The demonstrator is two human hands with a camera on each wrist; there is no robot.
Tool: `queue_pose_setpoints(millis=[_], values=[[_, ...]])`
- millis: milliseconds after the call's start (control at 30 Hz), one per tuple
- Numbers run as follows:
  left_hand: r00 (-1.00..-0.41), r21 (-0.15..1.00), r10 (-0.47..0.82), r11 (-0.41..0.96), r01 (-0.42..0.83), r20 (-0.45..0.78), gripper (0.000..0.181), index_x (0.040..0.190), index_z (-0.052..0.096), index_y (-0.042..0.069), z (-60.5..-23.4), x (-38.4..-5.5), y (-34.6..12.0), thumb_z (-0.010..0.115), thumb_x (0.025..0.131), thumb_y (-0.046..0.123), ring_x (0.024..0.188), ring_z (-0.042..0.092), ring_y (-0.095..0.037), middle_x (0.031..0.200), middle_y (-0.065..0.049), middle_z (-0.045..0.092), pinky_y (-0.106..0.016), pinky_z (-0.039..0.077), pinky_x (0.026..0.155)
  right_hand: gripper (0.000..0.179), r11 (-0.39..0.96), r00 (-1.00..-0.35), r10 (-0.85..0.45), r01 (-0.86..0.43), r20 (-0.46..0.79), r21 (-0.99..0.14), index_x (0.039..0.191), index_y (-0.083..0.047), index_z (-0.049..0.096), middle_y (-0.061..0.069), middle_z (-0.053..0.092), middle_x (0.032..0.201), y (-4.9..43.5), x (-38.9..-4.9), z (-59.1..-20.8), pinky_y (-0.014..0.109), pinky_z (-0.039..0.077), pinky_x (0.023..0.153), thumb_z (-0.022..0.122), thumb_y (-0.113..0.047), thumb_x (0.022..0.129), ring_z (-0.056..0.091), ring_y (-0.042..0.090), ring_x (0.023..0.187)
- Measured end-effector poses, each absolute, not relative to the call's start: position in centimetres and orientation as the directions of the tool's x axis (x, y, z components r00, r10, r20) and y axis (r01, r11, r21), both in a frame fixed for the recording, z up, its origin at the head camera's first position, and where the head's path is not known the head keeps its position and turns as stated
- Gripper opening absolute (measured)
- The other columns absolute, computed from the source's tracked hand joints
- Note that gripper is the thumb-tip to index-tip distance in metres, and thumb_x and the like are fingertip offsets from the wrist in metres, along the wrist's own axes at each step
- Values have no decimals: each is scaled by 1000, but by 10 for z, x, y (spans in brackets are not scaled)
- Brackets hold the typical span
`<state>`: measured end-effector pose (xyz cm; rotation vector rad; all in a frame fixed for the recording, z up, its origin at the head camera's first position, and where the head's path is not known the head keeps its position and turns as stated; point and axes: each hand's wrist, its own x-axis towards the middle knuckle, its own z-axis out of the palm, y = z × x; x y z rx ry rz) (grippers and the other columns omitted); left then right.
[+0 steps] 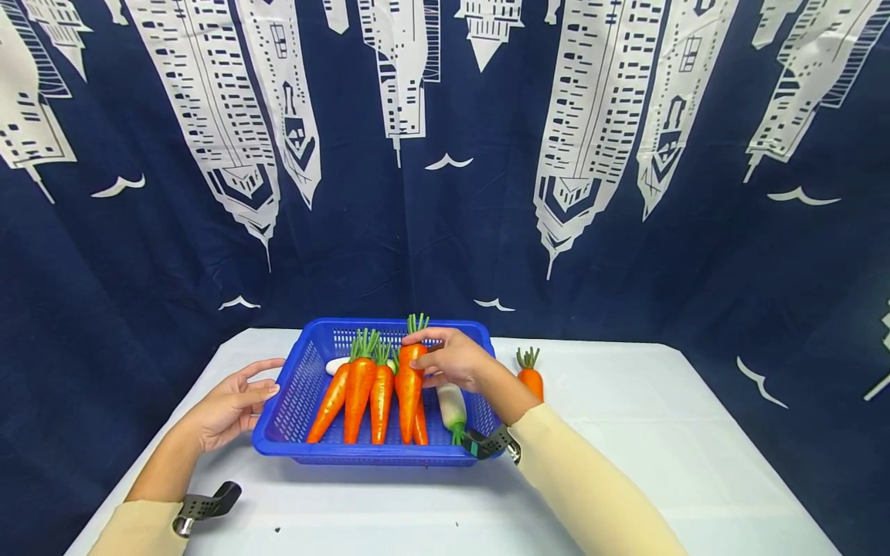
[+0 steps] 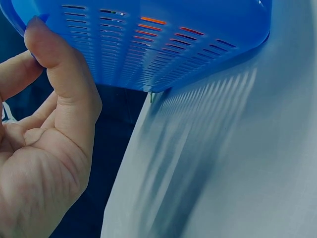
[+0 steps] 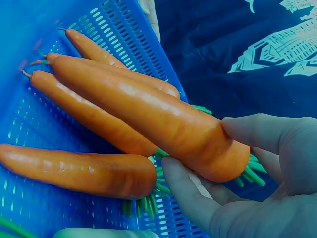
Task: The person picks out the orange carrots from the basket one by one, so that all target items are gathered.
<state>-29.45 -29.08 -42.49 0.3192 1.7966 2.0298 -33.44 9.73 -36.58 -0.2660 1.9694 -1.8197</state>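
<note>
My right hand pinches an orange carrot near its thick, green-stemmed end, above the blue basket. In the right wrist view, thumb and fingers lie on either side of this carrot. Several other carrots lean side by side in the basket, stems toward the back. Beside them lies a white radish with its green end toward the front, partly behind my right hand. My left hand holds the basket's left rim; in the left wrist view its thumb and a finger pinch the edge.
Another carrot lies on the white table right of the basket, partly hidden by my right forearm. A white rounded thing sits at the basket's back left. A dark blue curtain with white buildings hangs behind the table.
</note>
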Motion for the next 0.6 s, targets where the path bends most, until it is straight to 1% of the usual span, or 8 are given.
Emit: queue_pose_setpoints(millis=[200, 300, 400, 600], values=[[-894, 983, 434, -80, -163, -113, 41, 142, 39, 28, -424, -294, -290, 51, 107, 11, 94, 76, -16, 108, 2, 73, -39, 64, 84, 49, 68, -887, -432, 151, -165, -986, 141, -1, 56, 17, 68, 116, 101, -331, -366, 58, 58, 96, 62, 8, 94, 74, 27, 91], [-892, 984, 440, -84, -158, -106, 41, 143, 37, 27, -424, -294, -290, 50, 108, 10, 95, 76, -17, 109, 1, 73, -39, 64, 84, 50, 49, -893, -427, 136, -144, -990, 141, 1, 55, 19, 68, 118, 104, -329, -367, 58, 58, 96, 64, 8, 92, 74, 27, 92], [-888, 984, 451, -94, -151, -93, 41, 144, 37, 26, -425, -294, -291, 49, 108, 10, 95, 76, -17, 109, 1, 73, -39, 64, 84, 51, 24, -903, -411, 127, -125, -992, 139, 2, 55, 20, 66, 117, 106, -328, -367, 59, 57, 97, 67, 9, 90, 73, 29, 92], [-889, 984, 450, -93, -149, -91, 42, 144, 37, 25, -425, -295, -291, 50, 108, 10, 95, 76, -17, 109, 1, 73, -39, 64, 84, 57, -34, -928, -360, 113, -93, -993, 139, 1, 53, 16, 67, 110, 110, -325, -366, 59, 57, 98, 71, 11, 86, 71, 26, 94]])
